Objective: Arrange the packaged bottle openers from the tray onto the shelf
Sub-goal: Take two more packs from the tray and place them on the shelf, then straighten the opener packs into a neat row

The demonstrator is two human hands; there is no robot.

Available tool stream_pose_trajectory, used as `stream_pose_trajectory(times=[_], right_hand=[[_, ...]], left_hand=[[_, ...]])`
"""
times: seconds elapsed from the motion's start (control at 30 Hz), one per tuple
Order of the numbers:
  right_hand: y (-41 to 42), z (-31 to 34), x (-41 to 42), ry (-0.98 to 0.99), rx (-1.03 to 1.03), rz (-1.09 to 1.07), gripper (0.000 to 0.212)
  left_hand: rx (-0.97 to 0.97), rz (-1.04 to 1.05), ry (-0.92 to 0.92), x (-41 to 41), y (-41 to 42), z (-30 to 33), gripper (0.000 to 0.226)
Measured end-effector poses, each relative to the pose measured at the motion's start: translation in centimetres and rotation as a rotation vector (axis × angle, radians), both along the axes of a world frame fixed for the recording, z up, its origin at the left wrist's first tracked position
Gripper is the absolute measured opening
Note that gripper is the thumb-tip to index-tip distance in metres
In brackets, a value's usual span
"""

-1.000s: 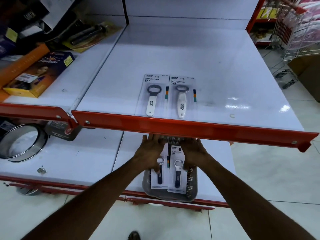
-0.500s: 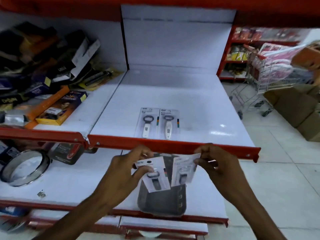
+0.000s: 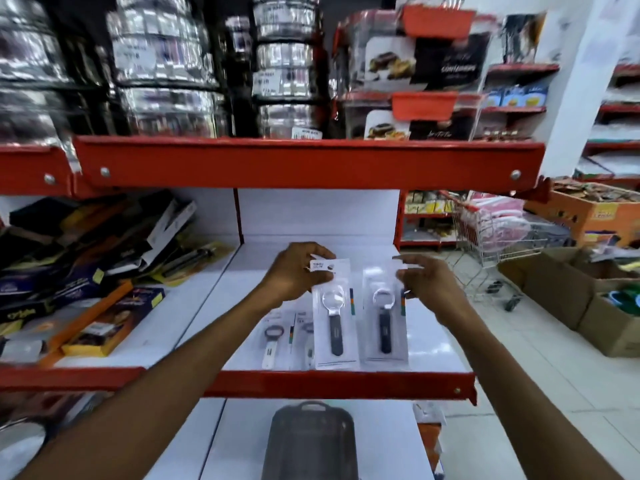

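Note:
My left hand (image 3: 297, 271) pinches the top of a packaged bottle opener with a dark handle (image 3: 335, 327), held upright over the white shelf (image 3: 429, 348). My right hand (image 3: 427, 278) grips the upper right corner of a second dark-handled packaged opener (image 3: 384, 325) beside it. Both packs hang just behind the shelf's red front lip (image 3: 346, 384). Two white-handled packaged openers (image 3: 273, 341) lie flat on the shelf, partly hidden behind the left pack. The grey tray (image 3: 311, 441) rests on the lower shelf below, with nothing visible in it.
Boxed goods (image 3: 114, 320) lie piled on the shelf section to the left. Steel pots (image 3: 166, 57) fill the upper shelf above a red lip (image 3: 304, 164). A shopping trolley (image 3: 491, 237) and cardboard boxes (image 3: 568, 289) stand on the floor to the right.
Both hands lifted the two dark-handled packs out of the tray and raised them up over the shelf. The view tilted upward, and the tray now shows no packs.

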State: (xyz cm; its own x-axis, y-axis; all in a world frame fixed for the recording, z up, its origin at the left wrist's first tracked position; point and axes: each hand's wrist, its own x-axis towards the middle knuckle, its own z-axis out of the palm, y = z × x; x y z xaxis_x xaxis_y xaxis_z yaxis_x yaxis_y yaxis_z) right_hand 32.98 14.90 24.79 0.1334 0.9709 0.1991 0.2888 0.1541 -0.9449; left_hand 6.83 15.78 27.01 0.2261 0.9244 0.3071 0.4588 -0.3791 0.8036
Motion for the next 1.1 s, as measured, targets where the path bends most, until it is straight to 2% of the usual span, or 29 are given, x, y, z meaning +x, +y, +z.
stream_pose_trajectory(times=[0.23, 0.4, 0.53, 0.67, 0.8, 0.93, 1.1], right_hand=[[4.6, -4.3, 0.6, -0.146, -0.288, -0.078, 0.023], [3.6, -4.9, 0.6, -0.634, -0.174, -0.058, 0.038], [1.5, -4.9, 0.5, -0.613, -0.075, 0.013, 0.039], [0.0, -5.8, -0.7, -0.771, -0.131, 0.223, 0.051], [-0.1, -6.1, -0.6, -0.837, -0.181, 0.265, 0.041], [-0.5, -6.0, -0.2, -0.855, -0.192, 0.266, 0.052], [-1.3, -6.3, -0.1, -0.851, -0.163, 0.270, 0.051]], left_hand=[[0.003, 0.065, 0.228, 2.5, 5.0, -4.5, 0.034], [0.045, 0.011, 0.447, 2.6, 4.3, -6.4, 0.042], [0.075, -0.091, 0.626, 1.8, 3.3, -6.1, 0.054], [-0.072, -0.238, 0.772, 1.6, 2.6, -5.9, 0.076], [-0.094, -0.241, 0.750, 1.8, 2.5, -6.9, 0.080], [-0.083, -0.232, 0.727, 1.9, 2.1, -7.0, 0.080], [-0.095, -0.233, 0.735, 1.8, 1.5, -7.4, 0.085]])
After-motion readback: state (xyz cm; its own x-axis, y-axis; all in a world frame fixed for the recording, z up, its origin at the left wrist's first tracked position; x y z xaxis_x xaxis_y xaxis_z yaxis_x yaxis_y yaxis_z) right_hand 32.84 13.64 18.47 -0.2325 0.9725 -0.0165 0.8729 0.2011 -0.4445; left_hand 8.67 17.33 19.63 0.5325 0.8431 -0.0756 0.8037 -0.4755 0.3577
